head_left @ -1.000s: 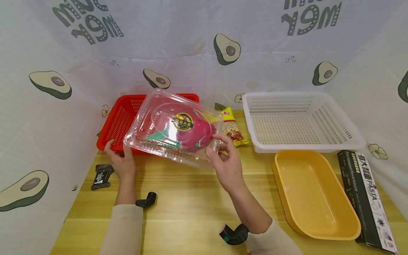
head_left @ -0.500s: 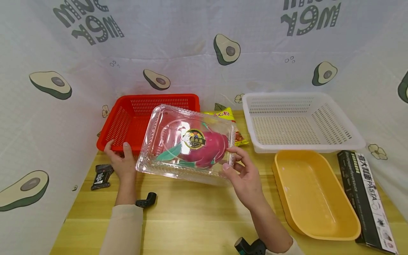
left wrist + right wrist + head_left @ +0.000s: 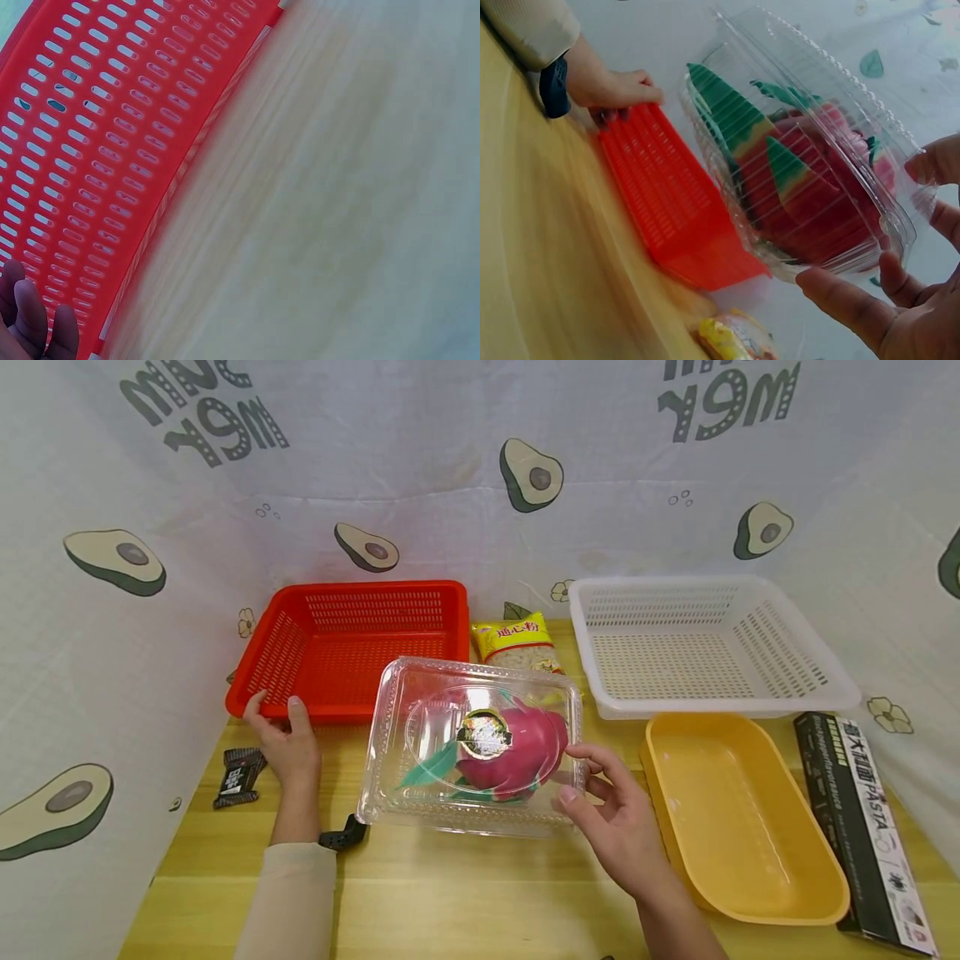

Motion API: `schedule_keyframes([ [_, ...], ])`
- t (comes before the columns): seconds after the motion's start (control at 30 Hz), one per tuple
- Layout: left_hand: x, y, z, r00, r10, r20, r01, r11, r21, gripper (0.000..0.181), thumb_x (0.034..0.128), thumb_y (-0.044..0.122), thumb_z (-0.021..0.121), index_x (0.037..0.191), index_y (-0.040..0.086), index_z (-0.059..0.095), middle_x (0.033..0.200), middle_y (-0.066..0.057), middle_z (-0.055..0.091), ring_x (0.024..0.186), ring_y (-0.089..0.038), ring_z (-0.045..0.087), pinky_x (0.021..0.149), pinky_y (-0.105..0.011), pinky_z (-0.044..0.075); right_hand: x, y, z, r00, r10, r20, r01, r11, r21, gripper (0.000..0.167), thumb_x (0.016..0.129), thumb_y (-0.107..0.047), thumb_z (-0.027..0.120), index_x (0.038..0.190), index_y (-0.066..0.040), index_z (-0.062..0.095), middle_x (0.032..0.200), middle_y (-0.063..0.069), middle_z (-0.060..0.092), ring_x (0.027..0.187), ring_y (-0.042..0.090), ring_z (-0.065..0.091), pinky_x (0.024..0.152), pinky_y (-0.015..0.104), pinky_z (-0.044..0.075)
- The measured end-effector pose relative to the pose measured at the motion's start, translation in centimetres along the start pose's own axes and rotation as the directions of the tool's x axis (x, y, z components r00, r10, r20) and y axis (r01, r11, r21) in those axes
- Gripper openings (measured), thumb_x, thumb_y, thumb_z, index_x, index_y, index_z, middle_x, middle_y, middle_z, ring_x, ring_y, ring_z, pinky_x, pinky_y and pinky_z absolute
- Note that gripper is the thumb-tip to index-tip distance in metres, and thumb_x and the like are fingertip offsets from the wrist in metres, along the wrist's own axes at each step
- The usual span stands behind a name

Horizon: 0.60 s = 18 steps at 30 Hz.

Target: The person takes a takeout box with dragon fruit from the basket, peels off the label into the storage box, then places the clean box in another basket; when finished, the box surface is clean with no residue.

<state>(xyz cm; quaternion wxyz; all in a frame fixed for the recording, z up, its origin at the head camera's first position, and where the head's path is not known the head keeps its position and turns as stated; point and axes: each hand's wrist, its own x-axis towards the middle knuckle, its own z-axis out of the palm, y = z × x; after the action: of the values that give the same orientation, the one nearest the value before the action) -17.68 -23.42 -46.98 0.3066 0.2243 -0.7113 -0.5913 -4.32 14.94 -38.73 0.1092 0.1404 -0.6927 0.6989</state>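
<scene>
A clear plastic clamshell box (image 3: 442, 814) with a round label hangs tilted above the table's middle. Through its walls shows a pink dragon fruit (image 3: 802, 195) with green leaf tips. My right hand (image 3: 622, 827) grips the box by its right end, thumb on the near side and fingers behind. My left hand (image 3: 288, 747) holds the red basket (image 3: 352, 681) at the front left corner of its rim. In the left wrist view several fingertips (image 3: 31, 319) lie against the slotted basket wall. Nothing shows inside the basket.
Behind the box lies a yellow bag of pasta (image 3: 517, 639). A white basket (image 3: 720, 703) stands at the back right, a yellow tub (image 3: 738, 827) before it. A black pasta box (image 3: 862, 827) lies far right, a small black packet (image 3: 240, 777) far left.
My right hand has brought the clear box down, nearer and to the right, away from over the red basket. The left hand has stayed on the basket's rim.
</scene>
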Motion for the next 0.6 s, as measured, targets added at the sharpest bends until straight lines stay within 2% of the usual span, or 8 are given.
schedule_keyframes([
  [0.1,0.0,-0.1,0.0,1.0,0.005,-0.003,-0.005,1.0,0.0,0.051,0.1016,0.039,0.055,0.147,0.027,0.035,0.147,-0.01,0.048,0.128,-0.018,0.049,0.109,-0.031,0.04,-0.6,0.2,-0.6,1.0,0.015,-0.001,-0.015,1.0,-0.015,0.042,0.088,0.019,0.058,0.127,0.007,0.055,0.101,0.004,0.047,0.086,0.012,0.061,0.069,0.026,0.062],
  [0.27,0.1,-0.1,0.0,1.0,0.0,-0.006,0.0,1.0,-0.004,0.052,0.1012,0.037,0.055,0.147,0.026,0.035,0.147,-0.011,0.048,0.13,-0.02,0.049,0.114,-0.039,0.039,-1.5,0.6,-1.5,0.997,0.079,-0.014,-0.08,0.994,-0.08,0.04,0.088,0.017,0.061,0.127,0.005,0.056,0.107,0.005,0.051,0.09,0.011,0.062,0.07,0.025,0.062],
  [0.5,0.1,0.0,0.1,1.0,0.01,-0.004,-0.011,1.0,-0.007,0.052,0.1014,0.036,0.056,0.147,0.023,0.035,0.147,-0.011,0.049,0.129,-0.018,0.05,0.109,-0.03,0.04,-2.7,1.1,-2.7,0.995,0.099,0.001,-0.098,0.989,-0.114,0.043,0.088,0.017,0.061,0.128,0.003,0.056,0.115,0.0,0.056,0.091,0.008,0.065,0.068,0.025,0.062],
  [0.6,0.1,0.0,0.0,1.0,0.016,0.0,-0.016,1.0,-0.011,0.053,0.1017,0.036,0.056,0.148,0.022,0.035,0.147,-0.011,0.048,0.13,-0.019,0.049,0.11,-0.03,0.04,-3.2,1.2,-3.0,0.992,0.124,0.006,-0.122,0.979,-0.166,0.043,0.089,0.015,0.063,0.129,0.0,0.057,0.121,-0.005,0.058,0.095,0.006,0.066,0.068,0.025,0.062],
])
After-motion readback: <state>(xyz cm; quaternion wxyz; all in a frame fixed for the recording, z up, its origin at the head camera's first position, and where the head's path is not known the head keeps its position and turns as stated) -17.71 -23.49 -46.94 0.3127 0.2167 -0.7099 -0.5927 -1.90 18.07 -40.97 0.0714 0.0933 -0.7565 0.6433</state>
